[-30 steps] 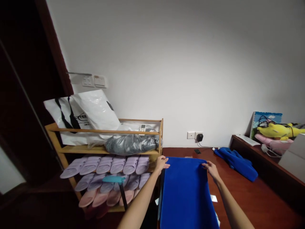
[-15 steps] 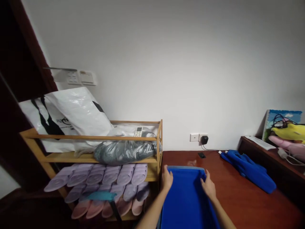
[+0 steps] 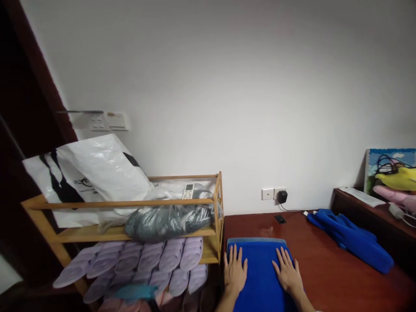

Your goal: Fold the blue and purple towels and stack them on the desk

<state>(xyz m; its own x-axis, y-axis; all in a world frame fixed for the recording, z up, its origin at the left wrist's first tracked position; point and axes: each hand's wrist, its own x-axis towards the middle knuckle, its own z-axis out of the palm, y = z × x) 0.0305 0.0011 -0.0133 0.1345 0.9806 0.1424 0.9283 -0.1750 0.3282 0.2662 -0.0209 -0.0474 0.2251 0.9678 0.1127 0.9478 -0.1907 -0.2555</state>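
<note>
A blue towel (image 3: 258,277) lies flat on the reddish-brown tabletop, with a paler strip along its far edge. My left hand (image 3: 235,271) rests palm down on its left side, fingers spread. On the right side of the cloth lies my right hand (image 3: 287,271), also flat with the fingers apart. The near end of the towel runs out of view at the bottom. Farther right, a second blue cloth (image 3: 351,240) is bunched loosely on the table, touched by neither hand.
Left of the table (image 3: 328,277) stands a wooden rack (image 3: 136,203) with lilac slippers (image 3: 170,255), a white bag (image 3: 104,173) and a remote (image 3: 188,191). A black plug (image 3: 282,196) sits in the wall socket. At right, a raised shelf (image 3: 357,212) holds assorted things.
Both hands have gone from gripping the towel's far side edges to lying flat on it with fingers spread. The towel now lies smoother. The view has tilted up slightly.
</note>
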